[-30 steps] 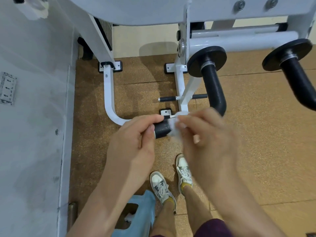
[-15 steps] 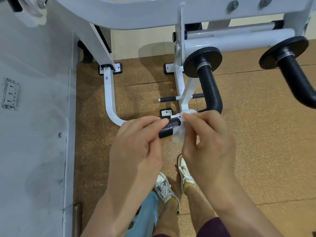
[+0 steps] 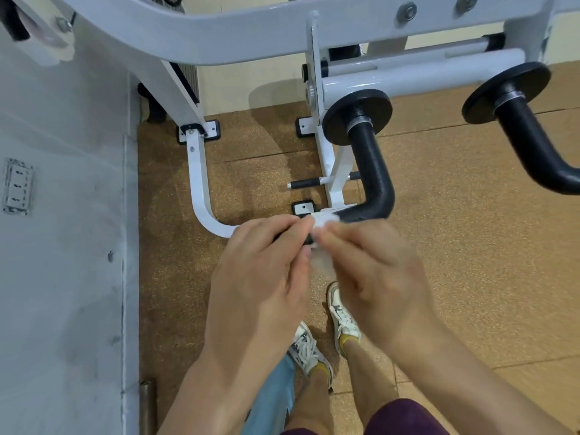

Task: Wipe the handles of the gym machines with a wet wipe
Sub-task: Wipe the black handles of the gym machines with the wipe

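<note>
Two hands meet at the free end of the near black handle [image 3: 373,171] of this gym machine. On the left hand [image 3: 260,271] the grip is curled round the handle's tip, fingertips touching the wet wipe [image 3: 323,219]. On the right hand [image 3: 376,271] the grip is pinched on the wipe, which drapes over the handle just past its bend, a loose bit hanging below. The second black handle [image 3: 527,142] sits well apart to the right on the same white frame [image 3: 201,39]
</note>
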The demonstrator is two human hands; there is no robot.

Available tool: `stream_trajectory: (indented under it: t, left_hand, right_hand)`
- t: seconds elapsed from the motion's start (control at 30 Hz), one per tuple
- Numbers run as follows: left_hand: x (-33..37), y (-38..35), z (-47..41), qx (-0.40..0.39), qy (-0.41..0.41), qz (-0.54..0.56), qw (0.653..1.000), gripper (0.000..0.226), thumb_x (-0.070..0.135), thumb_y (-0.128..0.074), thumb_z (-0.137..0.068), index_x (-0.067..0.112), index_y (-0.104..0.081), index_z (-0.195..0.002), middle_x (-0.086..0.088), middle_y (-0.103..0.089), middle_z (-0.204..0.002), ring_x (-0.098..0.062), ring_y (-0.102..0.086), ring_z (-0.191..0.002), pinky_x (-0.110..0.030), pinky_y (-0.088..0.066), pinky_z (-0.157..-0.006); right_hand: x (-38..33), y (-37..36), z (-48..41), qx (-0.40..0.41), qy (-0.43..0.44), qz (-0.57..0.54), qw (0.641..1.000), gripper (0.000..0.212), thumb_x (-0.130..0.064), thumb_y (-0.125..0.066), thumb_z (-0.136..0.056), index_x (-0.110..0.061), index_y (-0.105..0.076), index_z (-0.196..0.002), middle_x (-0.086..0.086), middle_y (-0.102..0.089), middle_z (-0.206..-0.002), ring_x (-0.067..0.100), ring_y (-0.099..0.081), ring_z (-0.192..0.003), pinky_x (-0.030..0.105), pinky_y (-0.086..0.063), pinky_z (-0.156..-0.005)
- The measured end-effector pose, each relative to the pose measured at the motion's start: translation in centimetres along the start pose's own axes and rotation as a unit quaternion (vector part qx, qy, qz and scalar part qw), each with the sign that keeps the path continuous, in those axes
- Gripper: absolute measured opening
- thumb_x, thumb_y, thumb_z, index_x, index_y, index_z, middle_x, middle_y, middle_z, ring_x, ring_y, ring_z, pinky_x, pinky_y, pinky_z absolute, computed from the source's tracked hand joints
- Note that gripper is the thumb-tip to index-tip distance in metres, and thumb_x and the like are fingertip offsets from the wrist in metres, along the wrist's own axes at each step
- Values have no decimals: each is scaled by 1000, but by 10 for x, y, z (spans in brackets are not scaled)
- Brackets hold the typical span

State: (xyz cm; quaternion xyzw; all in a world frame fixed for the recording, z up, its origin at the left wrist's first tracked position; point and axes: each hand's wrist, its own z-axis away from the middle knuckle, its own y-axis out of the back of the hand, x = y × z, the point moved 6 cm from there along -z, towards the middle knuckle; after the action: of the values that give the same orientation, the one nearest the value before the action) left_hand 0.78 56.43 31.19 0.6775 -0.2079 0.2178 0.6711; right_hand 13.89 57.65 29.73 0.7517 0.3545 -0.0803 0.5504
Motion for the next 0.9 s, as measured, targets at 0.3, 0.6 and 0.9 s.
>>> stream_trajectory:
  t: [0.3, 0.6, 0.9]
  left_hand:
    - [3, -5, -5, -17, -1, -17, 1000, 34, 19, -58, -85, 21, -65, -119, 10, -63, -111, -3, -47, -103, -9, -29, -92]
    - [11, -10, -7, -36, -11, -39, 999, 34, 25, -55, -88, 25, -62, -121, 9, -62, -113, -10, -52, -104, -41, -43, -94]
    - [24, -15, -20, -18, -21, -13, 1000, 30, 23, -57, -88, 24, -66, -117, 12, -64, -108, -6, -48, -98, -9, -30, -87]
  right_hand:
    - [21, 8, -5, 54, -66, 1, 996, 23, -12, -55, -89, -5, -73, -101, 8, -69, -88, 25, -61, -76, 22, -41, -72]
    - [34, 13, -1, 50, -72, 1, 996, 24, -5, -59, -83, -4, -72, -104, 10, -70, -94, 23, -61, -82, 19, -40, -76]
    - [37, 13, 6, 49, -79, -62, 994, 19, -1, -58, -89, 2, -71, -103, 13, -67, -100, 23, -64, -92, 28, -51, -80]
